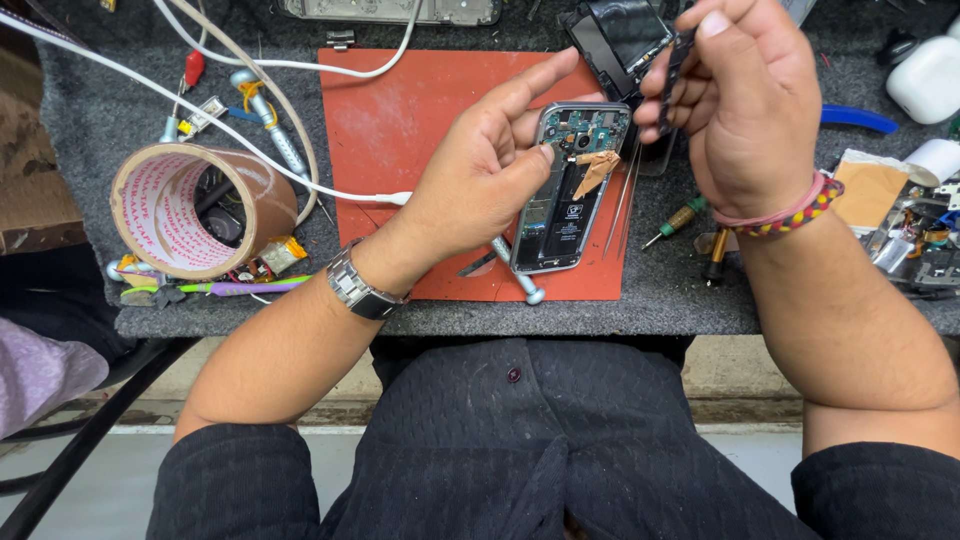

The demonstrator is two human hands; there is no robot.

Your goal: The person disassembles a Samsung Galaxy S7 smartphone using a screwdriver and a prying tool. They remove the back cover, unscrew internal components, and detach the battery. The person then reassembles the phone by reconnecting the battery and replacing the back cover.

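Left hand (475, 175) pinches the opened phone (570, 190) by its upper edge, propped over the red mat (400, 130). Right hand (745, 100), just right, closed on a thin dark part (675, 65). Risk: loose tweezers (622, 205) beside the phone could touch exposed board.

A roll of brown tape (200, 210) was seen left of the left hand; a white case (925, 78) was placed right of the right hand.
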